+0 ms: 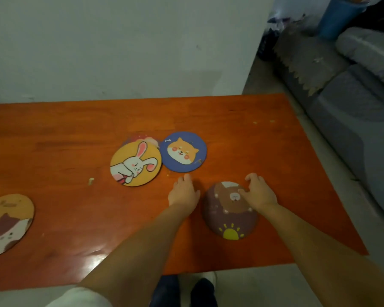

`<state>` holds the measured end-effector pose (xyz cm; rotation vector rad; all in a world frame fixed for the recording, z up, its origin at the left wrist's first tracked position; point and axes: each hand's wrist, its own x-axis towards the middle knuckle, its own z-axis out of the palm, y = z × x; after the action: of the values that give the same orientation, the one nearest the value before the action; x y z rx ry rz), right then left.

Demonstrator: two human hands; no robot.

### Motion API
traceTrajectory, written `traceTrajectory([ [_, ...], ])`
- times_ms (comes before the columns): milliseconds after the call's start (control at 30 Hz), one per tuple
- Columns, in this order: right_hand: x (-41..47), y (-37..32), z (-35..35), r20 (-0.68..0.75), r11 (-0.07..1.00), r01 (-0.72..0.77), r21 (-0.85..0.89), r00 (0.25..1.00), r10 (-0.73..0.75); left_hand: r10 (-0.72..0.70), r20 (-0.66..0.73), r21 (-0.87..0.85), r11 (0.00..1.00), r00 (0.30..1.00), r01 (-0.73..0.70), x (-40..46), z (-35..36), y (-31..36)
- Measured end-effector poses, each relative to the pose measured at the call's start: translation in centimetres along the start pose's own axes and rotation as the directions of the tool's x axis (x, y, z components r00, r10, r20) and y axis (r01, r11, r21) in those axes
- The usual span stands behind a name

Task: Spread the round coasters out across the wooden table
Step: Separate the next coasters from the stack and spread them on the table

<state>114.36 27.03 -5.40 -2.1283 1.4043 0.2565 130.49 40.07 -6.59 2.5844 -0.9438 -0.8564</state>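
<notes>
Head view shows the wooden table [75, 134] with several round coasters on it. The right hand [258, 193] rests with curled fingers on the far edge of the bear coaster [230, 216], touching it but not closed around it, and this coaster lies near the right edge of the table. The left hand [183, 192] is flat and relaxed on the bare wood just beside it, grasping nothing. The rabbit coaster [135, 163] and the dog coaster [183, 151] touch each other in the middle, and one more coaster [142, 137] is hidden mostly under the rabbit one. The cat coaster [8, 224] lies well apart at the left. I think the main risk is a push too far to the right, which could send the bear coaster off the table. Also the hidden coaster can be forgotten, or can drag the rabbit one with it.
</notes>
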Motion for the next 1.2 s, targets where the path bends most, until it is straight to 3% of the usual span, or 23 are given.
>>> traceTrajectory([
  [167,2.2,-8.8,1.4,0.036,0.990,0.136,0.032,0.990,-0.137,-0.208,-0.154,-0.174,0.968,0.966,0.181,2.4,-6.6,-7.0],
  [300,3.8,-16.2,3.9,0.086,0.975,0.190,0.111,0.976,-0.200,-0.369,-0.152,-0.240,0.914,0.917,0.327,5.1,-11.6,-13.1],
  [467,5.7,-22.2,6.7,0.122,0.982,0.117,0.152,0.983,-0.136,-0.452,-0.077,-0.359,0.844,0.889,0.398,8.2,-14.7,-17.0],
  [667,6.7,-24.9,8.4,0.194,0.940,-0.115,0.320,0.979,0.054,-0.408,-0.015,-0.454,0.816,0.913,0.357,10.3,-14.5,-17.3],
  [767,6.6,-25.0,8.8,0.209,0.917,-0.107,0.384,0.978,0.026,-0.393,-0.044,-0.499,0.805,0.919,0.321,10.3,-14.5,-16.8],
  [933,6.3,-22.4,6.3,0.060,0.900,-0.054,0.432,0.998,0.031,-0.271,-0.093,-0.531,0.827,0.958,0.183,10.1,-13.9,-13.3],
  [1067,5.9,-15.8,2.5,-0.019,0.861,-0.092,0.500,0.993,0.117,-0.143,-0.114,-0.469,0.880,0.983,0.073,9.1,-11.5,-7.2],
  [1200,4.7,-6.5,-1.6,-0.113,0.845,-0.091,0.526,0.978,0.175,-0.054,-0.075,-0.513,0.858,0.996,0.008,7.0,-6.3,1.0],
])
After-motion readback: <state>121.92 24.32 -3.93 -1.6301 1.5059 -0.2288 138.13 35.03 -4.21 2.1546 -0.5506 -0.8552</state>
